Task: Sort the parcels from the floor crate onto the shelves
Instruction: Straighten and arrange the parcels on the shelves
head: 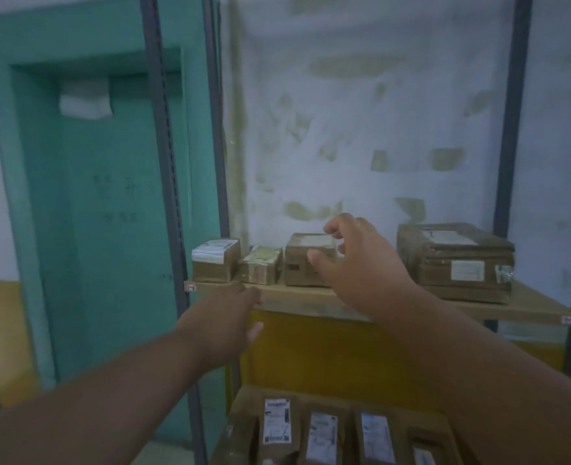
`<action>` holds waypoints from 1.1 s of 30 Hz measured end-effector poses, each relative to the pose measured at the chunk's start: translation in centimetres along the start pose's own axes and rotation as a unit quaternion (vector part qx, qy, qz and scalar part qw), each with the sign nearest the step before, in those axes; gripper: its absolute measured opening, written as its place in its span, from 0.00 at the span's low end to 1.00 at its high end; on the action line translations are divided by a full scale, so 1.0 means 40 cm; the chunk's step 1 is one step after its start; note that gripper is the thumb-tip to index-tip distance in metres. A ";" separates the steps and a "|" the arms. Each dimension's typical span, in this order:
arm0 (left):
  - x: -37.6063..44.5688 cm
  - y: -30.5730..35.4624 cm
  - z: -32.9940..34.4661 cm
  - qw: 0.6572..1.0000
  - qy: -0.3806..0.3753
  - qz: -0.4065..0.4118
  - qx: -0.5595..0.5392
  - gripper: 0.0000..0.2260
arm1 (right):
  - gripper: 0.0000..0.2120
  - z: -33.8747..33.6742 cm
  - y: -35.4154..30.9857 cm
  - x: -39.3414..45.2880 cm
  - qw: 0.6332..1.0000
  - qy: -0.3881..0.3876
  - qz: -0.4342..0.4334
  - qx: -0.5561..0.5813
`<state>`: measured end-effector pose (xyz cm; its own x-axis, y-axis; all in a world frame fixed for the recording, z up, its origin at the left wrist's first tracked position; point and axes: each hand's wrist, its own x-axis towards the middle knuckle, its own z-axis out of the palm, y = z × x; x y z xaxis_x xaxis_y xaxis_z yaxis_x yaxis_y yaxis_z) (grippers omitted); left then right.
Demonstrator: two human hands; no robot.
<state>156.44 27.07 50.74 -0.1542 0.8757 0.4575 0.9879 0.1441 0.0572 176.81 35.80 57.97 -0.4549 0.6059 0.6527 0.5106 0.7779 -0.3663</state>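
four brown parcels (pixel 309 260) sit on the wooden shelf (pixel 311 298). the right hand (pixel 354 260) hovers slack-fingered at the third one; the left hand (pixel 225 318), fingers loose, holds nothing by the shelf edge.

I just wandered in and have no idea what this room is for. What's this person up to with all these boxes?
A person is shelving parcels. The right hand is at a small brown box on the wooden shelf, fingers loosely spread around it rather than clamped. The left hand reaches toward the shelf edge and holds nothing. Three other parcels sit on that shelf, and more labelled ones stand on the level below.
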 end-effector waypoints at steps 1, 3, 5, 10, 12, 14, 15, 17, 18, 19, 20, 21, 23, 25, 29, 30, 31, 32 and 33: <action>0.014 -0.026 -0.003 1.000 0.000 -0.003 0.003 0.18 | 0.20 0.018 -0.006 0.019 1.000 -0.005 0.001 -0.001; 0.050 -0.076 -0.005 1.000 0.006 -0.009 -0.001 0.17 | 0.20 0.054 -0.012 0.062 1.000 -0.019 -0.003 -0.007; 0.090 -0.121 -0.002 1.000 0.016 -0.016 -0.006 0.16 | 0.21 0.096 -0.014 0.115 0.999 -0.032 -0.009 -0.008; 0.167 -0.237 0.028 0.998 0.025 -0.059 -0.003 0.16 | 0.22 0.231 -0.015 0.257 0.997 -0.058 -0.052 -0.022; 0.186 -0.290 0.033 0.997 0.028 -0.066 0.007 0.18 | 0.22 0.287 -0.015 0.299 0.995 -0.080 -0.060 -0.023; 0.210 -0.344 0.025 0.996 0.037 -0.076 0.014 0.19 | 0.20 0.340 -0.018 0.336 0.992 -0.103 -0.062 -0.027; 0.222 -0.370 0.023 0.996 0.038 -0.077 0.014 0.19 | 0.19 0.364 -0.023 0.349 0.991 -0.115 -0.060 -0.030; 0.249 -0.418 0.018 0.997 0.038 -0.061 0.007 0.20 | 0.18 0.409 -0.032 0.370 0.990 -0.125 -0.057 -0.040; 0.266 -0.441 0.016 0.998 0.037 -0.047 0.002 0.20 | 0.17 0.430 -0.038 0.380 0.989 -0.125 -0.056 -0.050; 0.285 -0.462 0.011 0.999 0.036 -0.030 -0.005 0.20 | 0.17 0.449 -0.042 0.387 0.989 -0.123 -0.053 -0.062; 0.309 -0.481 0.005 0.999 0.033 -0.012 -0.012 0.19 | 0.17 0.467 -0.045 0.392 0.989 -0.119 -0.050 -0.077; 0.334 -0.497 -0.003 0.999 0.027 0.009 -0.019 0.18 | 0.17 0.483 -0.049 0.396 0.989 -0.112 -0.044 -0.088; 0.388 -0.516 -0.018 0.998 0.003 0.050 -0.028 0.16 | 0.17 0.518 -0.054 0.391 0.992 -0.095 -0.023 -0.074; 0.444 -0.521 -0.030 0.996 -0.034 0.085 -0.022 0.15 | 0.18 0.556 -0.060 0.372 0.997 -0.077 0.012 -0.028; 0.529 -0.496 -0.055 0.976 -0.149 0.145 0.057 0.20 | 0.20 0.628 -0.066 0.327 0.998 -0.025 0.041 -0.029; 0.542 -0.488 -0.062 0.967 -0.184 0.153 0.091 0.22 | 0.21 0.639 -0.069 0.318 0.998 -0.015 0.041 -0.037; 0.553 -0.482 -0.068 0.956 -0.215 0.157 0.123 0.23 | 0.21 0.646 -0.073 0.311 0.998 -0.008 0.041 -0.045; 0.560 -0.478 -0.073 0.947 -0.240 0.157 0.147 0.25 | 0.21 0.648 -0.077 0.307 0.998 -0.003 0.040 -0.056; 0.564 -0.477 -0.075 0.940 -0.256 0.159 0.159 0.27 | 0.22 0.646 -0.079 0.306 0.997 -0.001 0.040 -0.073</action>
<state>134.16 42.71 62.64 0.0799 0.9933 -0.0841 0.9435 -0.1025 -0.3151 150.75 45.07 49.99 -0.4102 0.6661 0.6229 0.6460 0.6943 -0.3171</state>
